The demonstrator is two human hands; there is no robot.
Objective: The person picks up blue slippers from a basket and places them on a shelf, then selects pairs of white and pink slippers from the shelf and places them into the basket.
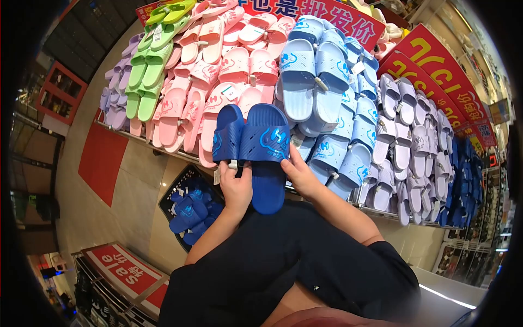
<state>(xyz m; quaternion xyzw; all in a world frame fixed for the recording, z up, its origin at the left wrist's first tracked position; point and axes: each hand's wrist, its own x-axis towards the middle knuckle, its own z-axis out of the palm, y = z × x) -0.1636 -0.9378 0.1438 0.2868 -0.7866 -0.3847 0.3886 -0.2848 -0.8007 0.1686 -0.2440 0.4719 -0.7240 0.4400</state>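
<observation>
A pair of dark blue slippers (267, 177) with light blue printing on the straps is held up in front of the display, joined near the heels by a small white tag fastener. My left hand (235, 188) grips the left slipper and the fastener from below, with its fingers curled. A paper tag (217, 175) hangs beside it. My right hand (297, 169) holds the right slipper by its outer edge, thumb on the strap side. Behind them, light blue slippers (299, 76) and pink slippers (174, 109) hang in stacked pairs.
A black basket (166, 203) with more dark blue slippers (190, 212) stands on the floor at lower left. Green slippers (146, 76) and lilac slippers (419, 136) fill the rack's sides. A red sale sign (128, 272) lies on a metal rack at bottom left.
</observation>
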